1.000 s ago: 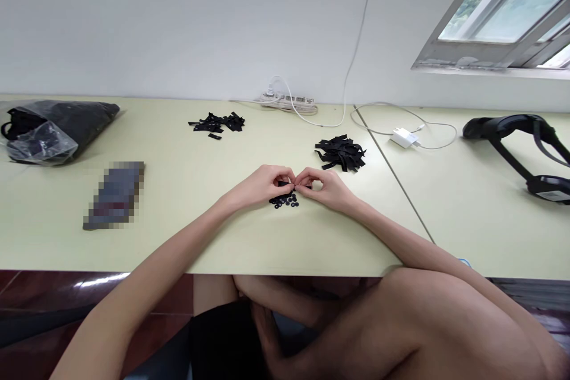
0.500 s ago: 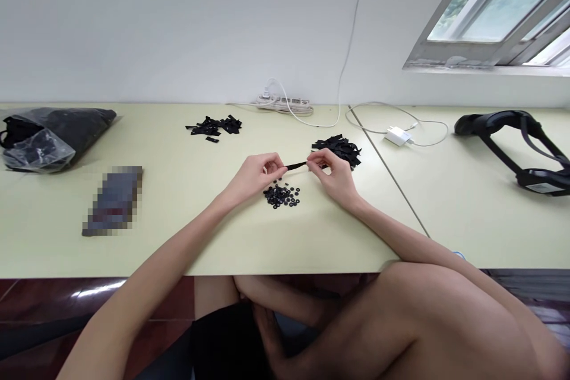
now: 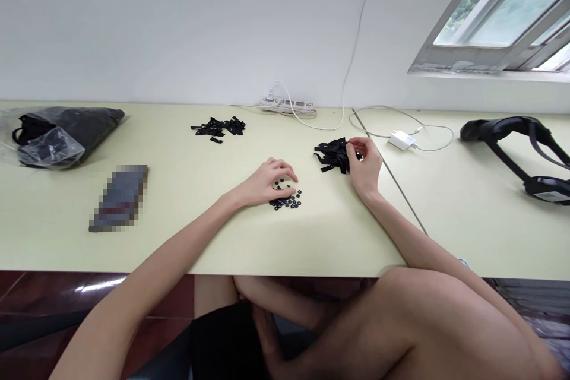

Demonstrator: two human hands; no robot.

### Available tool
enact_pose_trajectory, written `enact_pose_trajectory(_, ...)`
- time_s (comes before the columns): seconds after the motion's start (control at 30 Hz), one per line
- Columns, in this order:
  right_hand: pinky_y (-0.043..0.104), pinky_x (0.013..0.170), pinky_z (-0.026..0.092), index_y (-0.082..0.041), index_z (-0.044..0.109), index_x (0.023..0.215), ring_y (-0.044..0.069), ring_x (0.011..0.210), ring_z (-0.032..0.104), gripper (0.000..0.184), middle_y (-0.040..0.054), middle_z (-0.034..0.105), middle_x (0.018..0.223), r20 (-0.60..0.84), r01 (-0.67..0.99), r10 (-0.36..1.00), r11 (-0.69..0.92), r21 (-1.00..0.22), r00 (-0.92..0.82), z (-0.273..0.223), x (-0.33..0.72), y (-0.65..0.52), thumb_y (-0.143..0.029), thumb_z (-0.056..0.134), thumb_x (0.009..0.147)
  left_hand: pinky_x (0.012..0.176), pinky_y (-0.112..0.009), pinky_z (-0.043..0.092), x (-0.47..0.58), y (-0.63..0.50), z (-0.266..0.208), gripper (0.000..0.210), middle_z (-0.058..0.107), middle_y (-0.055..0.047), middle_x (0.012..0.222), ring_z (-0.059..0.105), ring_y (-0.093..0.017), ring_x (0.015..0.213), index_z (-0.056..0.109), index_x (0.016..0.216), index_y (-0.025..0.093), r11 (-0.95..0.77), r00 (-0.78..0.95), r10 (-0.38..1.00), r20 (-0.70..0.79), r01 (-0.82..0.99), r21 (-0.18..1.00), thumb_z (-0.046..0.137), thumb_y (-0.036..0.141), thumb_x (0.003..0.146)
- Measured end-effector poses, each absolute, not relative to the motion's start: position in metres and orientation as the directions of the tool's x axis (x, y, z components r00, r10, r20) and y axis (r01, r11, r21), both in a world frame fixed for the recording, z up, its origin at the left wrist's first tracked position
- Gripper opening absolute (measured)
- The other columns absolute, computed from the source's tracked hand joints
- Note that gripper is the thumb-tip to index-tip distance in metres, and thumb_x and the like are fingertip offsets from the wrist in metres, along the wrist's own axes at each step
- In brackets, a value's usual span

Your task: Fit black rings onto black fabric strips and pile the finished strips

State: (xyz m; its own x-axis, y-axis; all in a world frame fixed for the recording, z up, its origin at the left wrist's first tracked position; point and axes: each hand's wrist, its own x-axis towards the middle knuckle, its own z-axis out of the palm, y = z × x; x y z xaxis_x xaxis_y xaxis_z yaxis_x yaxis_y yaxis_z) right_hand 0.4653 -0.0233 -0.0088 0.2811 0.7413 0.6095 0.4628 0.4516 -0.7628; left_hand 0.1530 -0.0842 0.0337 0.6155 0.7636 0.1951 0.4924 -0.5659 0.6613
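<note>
My left hand hovers over a small heap of black ring-shaped pieces, with its thumb and fingers apart and nothing visible between them. Part of the heap is hidden beneath that hand. To the right, my right hand is at the edge of a pile of black fabric strips. Its thumb and index fingertip come together on a black strip there, though the fingers partly cover it. Farther back on the left lies a second, looser group of short black strips.
A plastic bag with black material lies at the far left, with a pixelated dark object nearer. A power strip sits by the wall. A white charger with cable and a black headset are on the right.
My hands have parted from the black strip stretched between them. The left let go and opened over the ring pieces; the right moved rightward to the strip pile.
</note>
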Motion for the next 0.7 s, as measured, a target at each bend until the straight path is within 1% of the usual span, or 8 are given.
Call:
enact_pose_trajectory(0.07,0.046,0.101,0.064,-0.026,0.069,0.108,0.026,0.102,0.076,0.01,0.0085,0.079,0.11,0.615,0.48,0.734,0.444,-0.756,0.29,-0.011,0.467,-0.021,-0.033,0.065,0.102,0.124,-0.05,0.043,0.158,-0.089,0.033,0.028,0.073,-0.009,0.138,0.054,-0.033,0.138,0.083,0.12,0.031,-0.6,0.714,0.68,0.165,0.413,0.685,0.082,0.049,0.1)
enact_pose_trajectory(0.17,0.046,0.1,0.063,-0.026,0.067,0.108,0.025,0.099,0.074,0.009,0.0087,0.078,0.11,0.608,0.471,0.738,0.442,-0.763,0.293,-0.013,0.469,-0.018,-0.03,0.064,0.101,0.123,-0.049,0.044,0.164,-0.094,0.032,0.014,0.076,-0.008,0.13,0.057,-0.032,0.134,0.085,0.109,0.03,-0.618,0.763,0.625,0.166,0.353,0.703,0.08,0.04,0.1)
enact_pose_trajectory(0.3,0.051,0.109,0.059,-0.026,0.067,0.11,0.028,0.11,0.071,0.011,0.0102,0.075,0.116,0.608,0.48,0.737,0.436,-0.761,0.294,-0.014,0.47,-0.018,-0.03,0.066,0.101,0.117,-0.046,0.049,0.166,-0.096,0.035,0.011,0.077,-0.008,0.118,0.06,-0.03,0.126,0.082,0.1,0.027,-0.577,0.739,0.656,0.154,0.359,0.733,0.073,0.034,0.101)
enact_pose_trajectory(0.43,0.053,0.113,0.056,-0.027,0.07,0.112,0.031,0.122,0.066,0.012,0.0099,0.074,0.118,0.626,0.54,0.74,0.432,-0.722,0.246,-0.009,0.468,-0.023,-0.032,0.067,0.101,0.119,-0.046,0.048,0.158,-0.086,0.036,0.017,0.077,-0.008,0.127,0.06,-0.03,0.132,0.08,0.106,0.027,-0.542,0.682,0.711,0.171,0.375,0.752,0.072,0.041,0.105)
enact_pose_trajectory(0.5,0.053,0.111,0.057,-0.028,0.07,0.111,0.031,0.12,0.065,0.011,0.0093,0.074,0.117,0.636,0.555,0.741,0.442,-0.705,0.216,-0.007,0.466,-0.026,-0.031,0.067,0.101,0.127,-0.051,0.043,0.14,-0.071,0.034,0.019,0.075,-0.009,0.135,0.059,-0.031,0.136,0.077,0.111,0.025,-0.506,0.502,0.83,0.244,0.492,0.709,0.066,0.04,0.107)
enact_pose_trajectory(0.57,0.053,0.109,0.057,-0.028,0.071,0.11,0.031,0.117,0.064,0.01,0.0091,0.075,0.115,0.644,0.559,0.739,0.455,-0.693,0.197,-0.005,0.464,-0.028,-0.031,0.066,0.101,0.133,-0.058,0.036,0.112,-0.052,0.029,0.021,0.069,-0.013,0.146,0.053,-0.036,0.145,0.073,0.12,0.022,-0.355,0.184,0.929,0.322,0.696,0.624,0.062,0.033,0.105)
enact_pose_trajectory(0.63,0.052,0.107,0.058,-0.028,0.071,0.108,0.031,0.114,0.065,0.01,0.0089,0.075,0.113,0.648,0.551,0.737,0.466,-0.692,0.19,-0.004,0.463,-0.028,-0.031,0.067,0.1,0.135,-0.061,0.032,0.077,-0.034,0.024,0.036,0.06,-0.02,0.157,0.043,-0.042,0.154,0.068,0.133,0.017,-0.128,-0.073,0.938,0.338,0.834,0.536,0.061,0.024,0.099)
enact_pose_trajectory(0.7,0.052,0.105,0.059,-0.028,0.071,0.106,0.031,0.111,0.066,0.008,0.0087,0.075,0.111,0.646,0.537,0.74,0.474,-0.698,0.187,-0.004,0.462,-0.028,-0.031,0.066,0.099,0.135,-0.061,0.032,0.046,-0.022,0.019,0.042,0.054,-0.023,0.163,0.04,-0.046,0.156,0.066,0.139,0.015,0.036,-0.223,0.924,0.311,0.86,0.509,0.058,0.023,0.098)
